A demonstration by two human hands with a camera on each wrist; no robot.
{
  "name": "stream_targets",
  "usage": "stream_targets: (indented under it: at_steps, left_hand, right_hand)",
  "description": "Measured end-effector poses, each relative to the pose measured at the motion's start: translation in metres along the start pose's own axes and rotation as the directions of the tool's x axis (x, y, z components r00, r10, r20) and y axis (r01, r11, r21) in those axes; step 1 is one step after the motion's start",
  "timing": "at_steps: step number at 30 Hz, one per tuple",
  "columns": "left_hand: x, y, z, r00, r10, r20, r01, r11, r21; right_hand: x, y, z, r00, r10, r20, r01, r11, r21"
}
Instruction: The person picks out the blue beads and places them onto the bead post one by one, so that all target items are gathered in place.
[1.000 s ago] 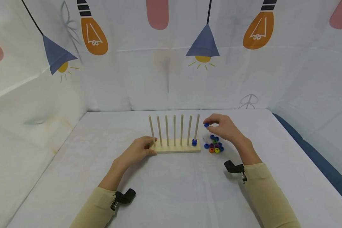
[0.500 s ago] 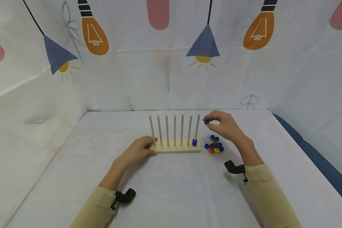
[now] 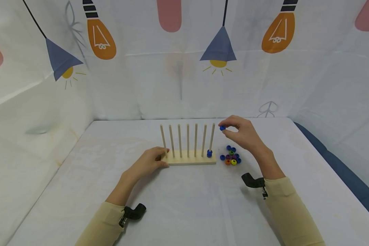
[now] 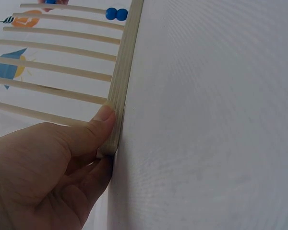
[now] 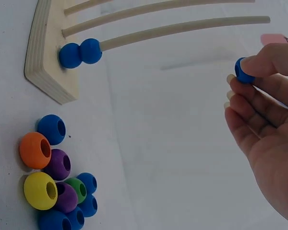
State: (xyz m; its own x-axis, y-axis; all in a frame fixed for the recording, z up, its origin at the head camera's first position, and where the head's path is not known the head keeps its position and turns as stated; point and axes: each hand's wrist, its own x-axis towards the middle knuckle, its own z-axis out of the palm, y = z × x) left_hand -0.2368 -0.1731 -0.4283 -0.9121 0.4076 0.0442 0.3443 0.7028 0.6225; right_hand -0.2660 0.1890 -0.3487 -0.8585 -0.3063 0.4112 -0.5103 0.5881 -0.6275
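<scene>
A pale wooden peg board (image 3: 190, 161) with a row of several upright pegs stands on the table. My left hand (image 3: 147, 161) grips its left end, thumb on the front edge in the left wrist view. Two blue beads (image 5: 80, 52) sit stacked at the foot of the rightmost peg (image 5: 182, 31). My right hand (image 3: 242, 131) pinches another blue bead (image 5: 244, 70) between thumb and fingertips. That bead is held just right of the rightmost peg's top, apart from it. The other pegs carry no beads.
Right of the board lies a loose cluster of beads: several blue, a yellow bead (image 5: 40, 190), an orange bead (image 5: 35, 150), a green bead (image 5: 77, 190) and purple ones. The white-covered table (image 3: 184, 201) meets a patterned curtain (image 3: 160, 85) at its back edge.
My right hand has risen with the pinched blue bead, from beside the upper part of the rightmost peg to about its tip level. The left hand and board have stayed put.
</scene>
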Motion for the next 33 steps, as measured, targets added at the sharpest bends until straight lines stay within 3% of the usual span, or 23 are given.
stream_targets:
  at_steps: [13,25,33]
  left_hand:
    - [-0.001,0.002,-0.001,1.0,0.009,-0.006,-0.009,1.0,-0.002]
    - [-0.001,0.001,0.0,1.0,-0.002,-0.005,0.002,1.0,-0.008]
    - [0.0,0.001,0.0,1.0,0.009,-0.006,-0.009,1.0,-0.011]
  right_hand:
    - [0.0,-0.008,-0.004,0.998,-0.052,-0.038,0.054,0.996,0.07]
    - [-0.001,-0.02,-0.005,0.997,-0.048,-0.054,0.051,0.996,0.071]
    - [-0.003,-0.026,-0.005,0.992,-0.1,-0.073,0.11,0.984,0.137]
